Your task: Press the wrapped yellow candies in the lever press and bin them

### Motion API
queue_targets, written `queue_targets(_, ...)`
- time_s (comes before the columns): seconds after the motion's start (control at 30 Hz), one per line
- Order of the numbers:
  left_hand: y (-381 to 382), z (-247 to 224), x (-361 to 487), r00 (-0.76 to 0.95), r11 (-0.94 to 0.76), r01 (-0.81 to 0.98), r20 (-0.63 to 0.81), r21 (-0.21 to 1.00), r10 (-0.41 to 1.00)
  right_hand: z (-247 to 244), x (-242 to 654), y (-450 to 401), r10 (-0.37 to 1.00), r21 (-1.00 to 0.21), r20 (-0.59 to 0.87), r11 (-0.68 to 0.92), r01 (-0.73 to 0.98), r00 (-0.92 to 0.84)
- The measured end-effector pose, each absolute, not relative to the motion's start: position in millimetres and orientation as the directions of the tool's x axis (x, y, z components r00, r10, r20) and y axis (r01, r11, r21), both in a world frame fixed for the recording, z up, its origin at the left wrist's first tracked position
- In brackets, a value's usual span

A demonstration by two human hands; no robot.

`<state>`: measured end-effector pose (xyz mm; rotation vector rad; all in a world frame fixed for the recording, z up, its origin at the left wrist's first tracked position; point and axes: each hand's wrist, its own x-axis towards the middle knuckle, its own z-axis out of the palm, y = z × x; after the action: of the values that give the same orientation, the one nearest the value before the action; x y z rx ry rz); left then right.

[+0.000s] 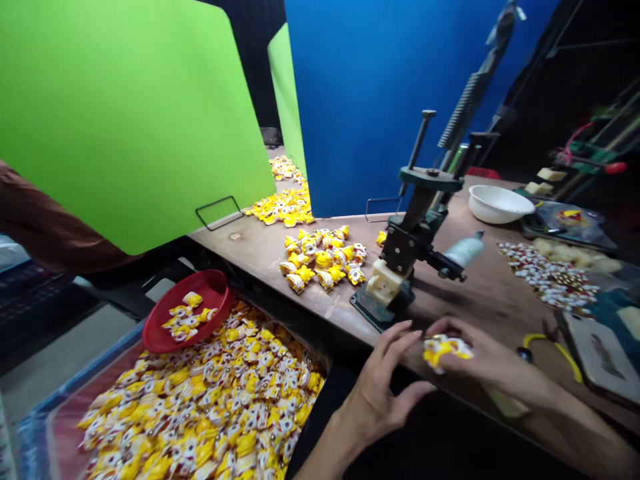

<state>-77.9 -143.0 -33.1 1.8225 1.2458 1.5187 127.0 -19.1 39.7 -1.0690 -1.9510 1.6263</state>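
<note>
My right hand (pixel 493 360) is closed around a small yellow and white figurine (pixel 445 351), just above the table's front edge. Beside it, my left hand (pixel 377 387) has its fingers stretched and the thumb apart, with nothing in it. A hand press (pixel 407 247) with a cream-coloured block (pixel 385 283) on its base stands just beyond my hands. To the left of the press lies a cluster of similar yellow and white figurines (pixel 323 259) on the table. The underside of the held figurine is hidden by my fingers.
Left below the table, a large heap of figurines (pixel 215 407) carries a red bowl (pixel 155 323). Green (pixel 125 120) and blue (pixel 350 113) panels stand behind. At right are a white bowl (pixel 500 205), small white and red pieces (pixel 550 273), yellow-handled pliers (pixel 565 353) and a phone (pixel 603 353).
</note>
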Motion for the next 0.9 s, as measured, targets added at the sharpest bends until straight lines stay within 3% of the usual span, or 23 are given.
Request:
queue_targets(0.2, -140.3, -16.7, -97.7, -0.212, -0.305, 0.014, 0.301, 0.952, 0.93, 19.1, 89.8, -38.4, 0.692, -0.994, -0.023, 0.058, 0.087, -0.721)
queue_targets(0.43, -141.4, -2.8, -117.7, 0.006, -0.271, -0.031, 0.271, 0.962, 0.963, 12.8, 81.7, -18.2, 0.631, -0.973, 0.116, 0.226, 0.039, -0.767)
queue_targets(0.5, -142.0, -2.7, -117.4, 0.01, -0.29, 0.005, 0.29, 0.957, 0.957, 15.3, 83.4, -17.5, 0.599, -0.989, 0.084, 0.149, 0.008, -0.796)
queue_targets(0.7, -141.4, -9.3, -117.0, -0.004, -0.347, 0.168, 0.352, 0.923, 0.936, 12.6, 71.5, -24.7, 0.429, -0.96, -0.136, -0.281, 0.011, -0.893)
queue_targets(0.8, -141.8, -14.6, -117.8, -0.009, -0.37, 0.193, 0.378, 0.909, 0.926, 1.5, 56.4, -23.1, 0.516, -0.916, -0.199, -0.4, -0.03, -0.833)
queue_targets(0.9, -139.8, -21.7, -120.6, -0.094, -0.313, 0.242, 0.344, 0.918, 0.934, -7.1, 53.3, -12.5, 0.641, -0.914, -0.285, -0.405, 0.001, -0.713)
